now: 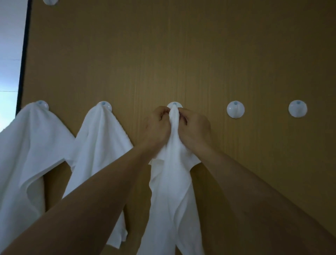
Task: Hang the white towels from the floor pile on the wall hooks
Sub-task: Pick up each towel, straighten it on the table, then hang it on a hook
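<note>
A white towel (172, 182) hangs down from the third wall hook (174, 104) of a row on the brown wooden wall. My left hand (157, 127) and my right hand (195, 127) both pinch the towel's top, one on each side, right at that hook. Two more white towels hang to the left: one (31, 145) on the first hook (42, 104) and one (101, 145) on the second hook (105, 104). Two bare white round hooks (235, 109) (297, 108) sit to the right. The floor pile is out of view.
Another white hook (51, 1) shows at the top left edge. A black strip (24, 58) borders the wooden wall (181, 54) on the left, with a pale wall beyond it.
</note>
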